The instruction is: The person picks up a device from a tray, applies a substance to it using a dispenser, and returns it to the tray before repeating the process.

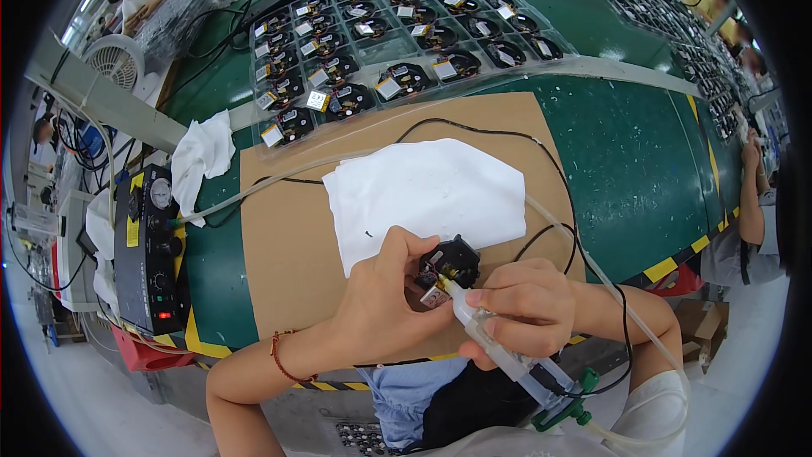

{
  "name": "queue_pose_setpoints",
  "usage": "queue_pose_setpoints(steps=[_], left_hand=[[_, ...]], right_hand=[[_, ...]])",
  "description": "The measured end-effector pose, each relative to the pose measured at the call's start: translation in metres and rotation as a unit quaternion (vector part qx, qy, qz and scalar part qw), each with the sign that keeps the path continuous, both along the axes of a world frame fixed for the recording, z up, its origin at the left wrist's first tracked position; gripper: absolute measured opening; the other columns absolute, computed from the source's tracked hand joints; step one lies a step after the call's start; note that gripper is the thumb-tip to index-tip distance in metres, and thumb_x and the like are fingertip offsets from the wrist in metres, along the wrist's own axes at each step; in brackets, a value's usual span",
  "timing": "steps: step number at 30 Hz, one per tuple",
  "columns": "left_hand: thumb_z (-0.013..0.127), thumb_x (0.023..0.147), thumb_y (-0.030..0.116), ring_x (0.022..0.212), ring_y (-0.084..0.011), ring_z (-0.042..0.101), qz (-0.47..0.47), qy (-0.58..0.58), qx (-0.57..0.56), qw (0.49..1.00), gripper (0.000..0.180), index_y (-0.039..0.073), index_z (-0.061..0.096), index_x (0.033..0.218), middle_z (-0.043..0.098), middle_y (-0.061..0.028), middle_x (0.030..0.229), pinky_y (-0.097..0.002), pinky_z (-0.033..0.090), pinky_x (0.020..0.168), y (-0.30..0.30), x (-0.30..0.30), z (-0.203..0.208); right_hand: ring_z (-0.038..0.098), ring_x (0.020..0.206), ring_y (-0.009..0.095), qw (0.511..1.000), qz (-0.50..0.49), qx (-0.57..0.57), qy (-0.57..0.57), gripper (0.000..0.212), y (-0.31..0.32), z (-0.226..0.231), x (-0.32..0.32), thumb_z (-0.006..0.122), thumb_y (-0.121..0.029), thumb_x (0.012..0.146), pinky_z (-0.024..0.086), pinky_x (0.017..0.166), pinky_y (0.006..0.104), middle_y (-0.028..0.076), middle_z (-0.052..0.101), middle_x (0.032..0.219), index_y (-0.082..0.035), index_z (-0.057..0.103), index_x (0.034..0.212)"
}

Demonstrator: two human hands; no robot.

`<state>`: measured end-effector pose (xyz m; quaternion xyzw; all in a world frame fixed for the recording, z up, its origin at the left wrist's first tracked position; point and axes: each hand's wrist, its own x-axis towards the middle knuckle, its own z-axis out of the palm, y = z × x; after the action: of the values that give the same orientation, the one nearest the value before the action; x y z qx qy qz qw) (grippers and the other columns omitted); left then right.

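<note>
My left hand point(377, 296) is closed around the edge of a small round black electronic module point(457, 259), holding it tilted above the cardboard. A little silvery battery pack point(435, 296) and thin wires show on its near side. In my right hand point(531, 309) is a translucent glue-dispensing syringe point(502, 357), gripped along its barrel. Its yellowish tip meets the module, or comes very close to it, beside the battery. A green adapter point(568, 406) with a clear hose caps the syringe's rear end. Under the hands lies a white cloth point(431, 195).
Beyond the brown cardboard point(283, 262) stands a clear compartment tray point(381, 51) of similar modules. At left are a black dispenser controller point(150, 245) with a gauge, a crumpled white cloth point(203, 156) and a fan point(114, 63). A black cable point(558, 161) loops round the work. Other people sit nearby.
</note>
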<state>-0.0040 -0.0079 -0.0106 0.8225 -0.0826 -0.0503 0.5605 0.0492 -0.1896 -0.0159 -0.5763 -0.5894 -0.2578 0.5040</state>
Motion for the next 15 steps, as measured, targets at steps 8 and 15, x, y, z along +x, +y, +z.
queue_pose_setpoints(steps=[8,15], left_hand=[[0.073,0.067,0.011,0.066,-0.0195,0.065,0.001,0.003,-0.008,1.0,0.052,-0.004,0.039,0.104,0.062,-0.0166,0.08,-0.0273,0.052,0.057,-0.0005,0.001,0.0004],[0.072,0.068,0.01,0.067,-0.0186,0.065,-0.001,-0.004,-0.023,1.0,0.052,-0.004,0.039,0.105,0.062,-0.0163,0.081,-0.0265,0.052,0.058,0.0002,0.0006,-0.0012]], right_hand=[[0.053,0.049,0.018,1.0,0.01,0.003,0.01,0.035,-0.0013,-0.0004,0.002,0.075,-0.017,0.07,0.044,0.04,0.0237,0.014,0.057,0.083,-0.005,0.049,0.09],[0.053,0.05,0.019,1.0,0.006,-0.003,0.019,0.035,-0.002,0.0021,0.0018,0.074,-0.014,0.07,0.044,0.041,0.0242,0.014,0.056,0.082,-0.004,0.049,0.091]])
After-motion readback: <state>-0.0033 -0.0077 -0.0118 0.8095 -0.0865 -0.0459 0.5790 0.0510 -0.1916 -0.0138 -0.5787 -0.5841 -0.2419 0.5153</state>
